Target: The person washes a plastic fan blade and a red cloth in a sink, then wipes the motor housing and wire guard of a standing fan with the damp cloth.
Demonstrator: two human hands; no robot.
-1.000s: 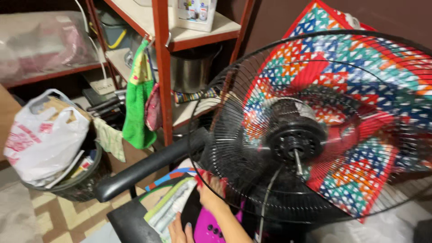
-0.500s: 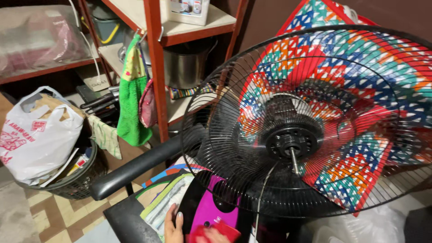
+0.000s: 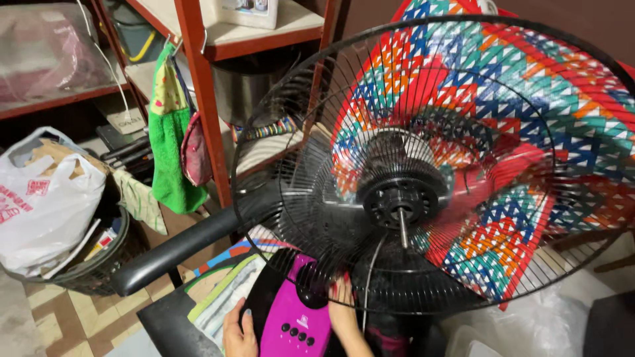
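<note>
A single head-worn camera was in use; no second view existed to compare. It looked down and forward from above the person's hands, at close range to a black wire fan guard (image 3: pixel 436 165) that filled most of the right and centre of the frame. The left hand (image 3: pixel 239 334) and right hand (image 3: pixel 344 314) entered at the bottom edge, cut off at the wrists. A red metal shelf (image 3: pixel 198 86) occupied the upper left, farther off.
</note>
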